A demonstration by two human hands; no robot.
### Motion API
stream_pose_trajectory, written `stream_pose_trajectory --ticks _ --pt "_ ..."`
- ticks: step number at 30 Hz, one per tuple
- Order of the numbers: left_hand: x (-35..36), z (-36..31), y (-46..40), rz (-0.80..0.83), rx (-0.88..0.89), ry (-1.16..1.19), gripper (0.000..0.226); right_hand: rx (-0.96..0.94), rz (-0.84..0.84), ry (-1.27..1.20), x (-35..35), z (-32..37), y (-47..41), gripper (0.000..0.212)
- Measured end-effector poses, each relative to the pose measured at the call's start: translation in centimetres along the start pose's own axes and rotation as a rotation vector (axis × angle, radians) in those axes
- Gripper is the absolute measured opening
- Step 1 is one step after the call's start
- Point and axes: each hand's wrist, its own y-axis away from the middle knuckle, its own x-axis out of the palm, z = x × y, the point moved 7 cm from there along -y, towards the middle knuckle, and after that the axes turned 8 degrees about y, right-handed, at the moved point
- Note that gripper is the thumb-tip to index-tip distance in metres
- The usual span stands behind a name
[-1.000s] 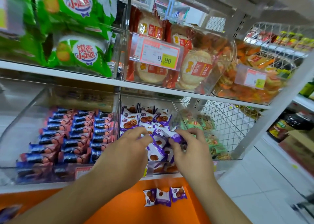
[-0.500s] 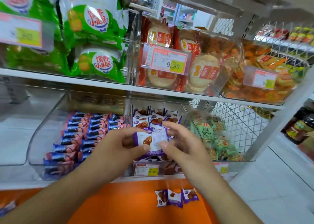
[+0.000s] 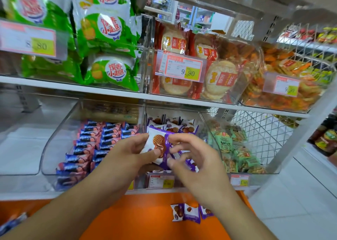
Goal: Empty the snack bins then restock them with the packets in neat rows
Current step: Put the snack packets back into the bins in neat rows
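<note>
The fingers (image 3: 145, 153) of the left hand (image 3: 125, 159) pinch a purple-and-white snack packet (image 3: 157, 145) by its left edge, thumb on its face; the right hand (image 3: 197, 163) hovers just beside its right edge, fingers loosely curled and spread, and whether they touch it I cannot tell. The packet sits in front of the middle clear bin (image 3: 173, 112) on the lower shelf, both hands blocking much of that bin's contents.

Left to right along that shelf: a clear bin (image 3: 54, 141) with blue-and-pink packets (image 3: 94, 141) in three rows, the middle bin with more purple packets (image 3: 175, 125) standing at its back, then a bin of green packets (image 3: 231, 146) in a loose heap. Above, green bags (image 3: 109, 70), red-wrapped round crackers (image 3: 217, 79) and orange snacks (image 3: 284, 97) fill three bins. Below, three purple packets (image 3: 189, 212) lie side by side on the orange ledge (image 3: 145, 218).
</note>
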Motion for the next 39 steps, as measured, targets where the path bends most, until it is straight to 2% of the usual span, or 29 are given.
stream_pose_trajectory --ticks 3,7,10,15,20,24,27,30,34,39 --pt "0.0 0.0 0.0 0.046 -0.005 -0.006 0.043 0.089 -0.076 -0.079 -0.9 -1.0 -0.2 0.044" --pt "0.8 -0.3 0.3 0.141 0.02 -0.102 0.041 0.148 -0.035 -0.289 -0.7 -1.3 -0.4 0.043" --pt "0.8 -0.8 0.6 0.099 0.075 -0.289 0.038 0.128 -0.01 -0.287 -0.6 -0.8 -0.4 0.04" --pt "0.6 -0.9 0.5 0.005 0.092 -0.266 0.033 0.155 0.046 -0.285 -0.5 -1.5 -0.4 0.057" --pt "0.6 -1.2 0.3 -0.012 0.146 -0.321 0.032 0.181 0.07 -0.252 -0.2 -1.7 -0.2 0.028" --pt "0.4 -1.2 0.0 0.003 0.231 -0.451 0.031 0.177 0.072 -0.175 -0.2 -2.5 -0.6 0.027" --pt "-0.2 -1.2 -0.5 0.0 0.344 -0.901 0.044 0.198 0.038 -0.058 -1.3 -4.5 -1.4 0.035" --pt "-1.4 0.7 -1.6 0.071 0.322 -1.247 0.064 0.192 -0.062 0.172 -2.8 -7.1 -3.7 0.032" --pt "-2.6 2.5 -2.4 0.115 0.26 -1.311 0.069 0.225 -0.141 0.3 -2.8 -10.8 -9.3 0.023" --pt "-3.7 2.9 -3.2 0.109 0.382 -1.244 0.066 0.187 -0.052 0.421 -0.1 -14.4 -16.0 0.018"
